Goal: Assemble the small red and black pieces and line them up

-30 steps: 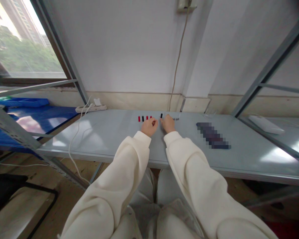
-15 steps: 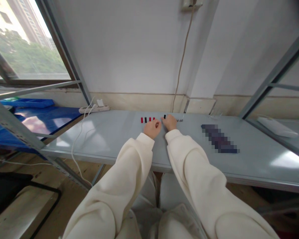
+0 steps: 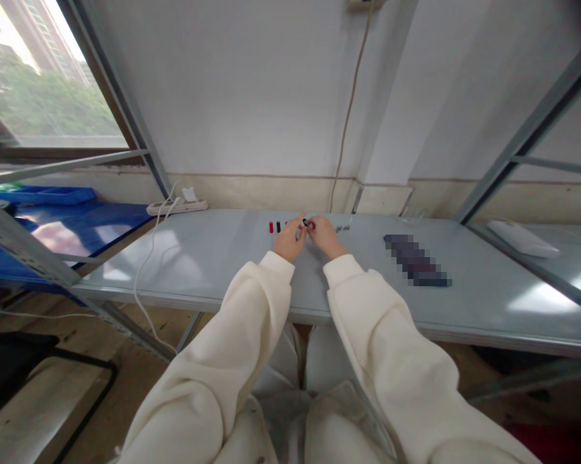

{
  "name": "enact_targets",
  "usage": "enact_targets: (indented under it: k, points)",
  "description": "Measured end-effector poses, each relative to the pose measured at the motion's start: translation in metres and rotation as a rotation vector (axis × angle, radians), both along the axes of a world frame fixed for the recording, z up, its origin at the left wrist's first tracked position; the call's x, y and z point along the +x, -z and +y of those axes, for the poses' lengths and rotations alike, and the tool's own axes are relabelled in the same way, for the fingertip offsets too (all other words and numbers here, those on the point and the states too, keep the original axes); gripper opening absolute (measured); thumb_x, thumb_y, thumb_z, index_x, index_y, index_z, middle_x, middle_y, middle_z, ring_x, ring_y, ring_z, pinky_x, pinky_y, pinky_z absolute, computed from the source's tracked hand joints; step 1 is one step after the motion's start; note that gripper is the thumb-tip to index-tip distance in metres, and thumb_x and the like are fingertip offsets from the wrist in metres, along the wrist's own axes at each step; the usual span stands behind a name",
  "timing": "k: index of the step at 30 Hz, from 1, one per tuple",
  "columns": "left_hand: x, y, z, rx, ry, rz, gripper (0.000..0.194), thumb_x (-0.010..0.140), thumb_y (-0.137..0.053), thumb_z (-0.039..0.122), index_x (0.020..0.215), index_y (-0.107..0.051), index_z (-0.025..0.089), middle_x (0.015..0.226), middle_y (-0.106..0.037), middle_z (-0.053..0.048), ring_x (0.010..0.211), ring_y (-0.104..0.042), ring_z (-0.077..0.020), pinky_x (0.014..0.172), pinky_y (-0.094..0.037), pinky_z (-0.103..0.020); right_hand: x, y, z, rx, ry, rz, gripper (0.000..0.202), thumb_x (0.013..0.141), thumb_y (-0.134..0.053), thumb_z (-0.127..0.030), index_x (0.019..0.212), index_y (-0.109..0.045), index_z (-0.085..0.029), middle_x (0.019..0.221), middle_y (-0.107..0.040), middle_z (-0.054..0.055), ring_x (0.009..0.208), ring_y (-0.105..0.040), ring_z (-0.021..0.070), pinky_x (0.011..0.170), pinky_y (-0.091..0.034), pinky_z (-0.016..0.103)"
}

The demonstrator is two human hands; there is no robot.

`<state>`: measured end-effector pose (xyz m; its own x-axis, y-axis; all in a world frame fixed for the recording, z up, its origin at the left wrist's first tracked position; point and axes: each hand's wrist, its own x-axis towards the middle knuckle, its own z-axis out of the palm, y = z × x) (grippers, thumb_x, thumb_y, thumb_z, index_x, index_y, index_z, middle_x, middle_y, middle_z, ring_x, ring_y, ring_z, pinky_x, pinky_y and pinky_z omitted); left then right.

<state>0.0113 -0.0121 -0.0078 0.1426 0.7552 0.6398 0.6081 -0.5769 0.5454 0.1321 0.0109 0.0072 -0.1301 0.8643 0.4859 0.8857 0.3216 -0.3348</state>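
Note:
My right hand (image 3: 325, 236) is closed in a pinch on a small black cylinder (image 3: 305, 222), which it holds tilted above the table. Close against it is my left hand (image 3: 289, 241), its fingers curled around the near side of the piece. What sits between the left fingertips is too small to make out. A red cylinder (image 3: 271, 227) and another black cylinder (image 3: 278, 227) stand upright just left of my left hand, and more red shows partly behind it. Right of my right hand lie several small metal parts (image 3: 342, 229).
The grey table (image 3: 213, 277) runs along the wall. A pixelated dark item (image 3: 418, 261) lies on its right side. A white power strip (image 3: 181, 206) sits at the back left, its cable draped over the front edge. Metal frame posts (image 3: 29, 238) stand at both sides.
My right hand has lifted the black cylinder from the table and moved left. My left hand has turned and come up against it. The view has shifted slightly.

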Motion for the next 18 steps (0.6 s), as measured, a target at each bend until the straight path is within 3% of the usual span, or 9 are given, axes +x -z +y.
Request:
enact_targets:
  k: [5,18]
  points:
    - [-0.0021,0.0039,0.0059,-0.024,0.008,0.047,0.028,0.077,-0.044,0.017,0.103,-0.055,0.018,0.1,-0.059,-0.006,0.089,-0.053,-0.0145,0.08,-0.041,-0.027,0.0027,0.0057,-0.008,0.041,-0.106,-0.031,0.019,0.079,-0.046,-0.019,0.084,-0.063,-0.012,0.082,-0.057,0.008,0.079,-0.05,0.0142,0.074,-0.037,0.024]
    - [-0.0032,0.0067,0.0099,-0.112,-0.089,0.005,0.018,0.078,-0.04,0.014,0.091,-0.05,0.021,0.094,-0.058,-0.004,0.086,-0.053,-0.0157,0.076,-0.041,-0.03,0.0042,0.0069,-0.0087,-0.022,-0.12,-0.016,0.025,0.078,-0.051,-0.035,0.074,-0.062,-0.013,0.07,-0.06,0.004,0.066,-0.051,0.0115,0.062,-0.034,0.021]
